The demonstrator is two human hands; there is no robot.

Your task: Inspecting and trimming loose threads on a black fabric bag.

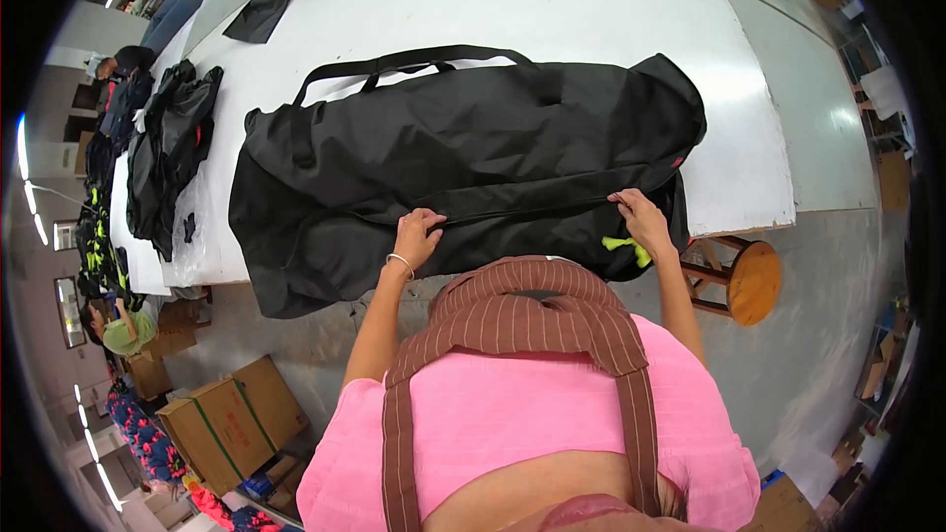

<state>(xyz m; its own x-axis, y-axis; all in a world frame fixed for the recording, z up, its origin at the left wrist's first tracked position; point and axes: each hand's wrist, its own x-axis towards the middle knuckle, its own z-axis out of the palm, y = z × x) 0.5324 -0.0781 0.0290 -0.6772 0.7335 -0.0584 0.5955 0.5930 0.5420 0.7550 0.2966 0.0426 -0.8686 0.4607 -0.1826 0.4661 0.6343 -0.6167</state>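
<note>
A big black bag (pixel 443 143) lies across the near side of a white table (pixel 631 0), its near part hanging over the edge. The left hand (pixel 418 238) pinches the bag's long flap (pixel 527 202) with bent fingers. The right hand (pixel 642 222) pinches it farther right. A wooden stool (pixel 757 283) stands near the right.

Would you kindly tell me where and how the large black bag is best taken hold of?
Probably by the middle of the strap along the far side of the large black bag, approached from that side: it arches out in a loop, and the white table shows through the gap, so there seems room to hook under it.
</note>
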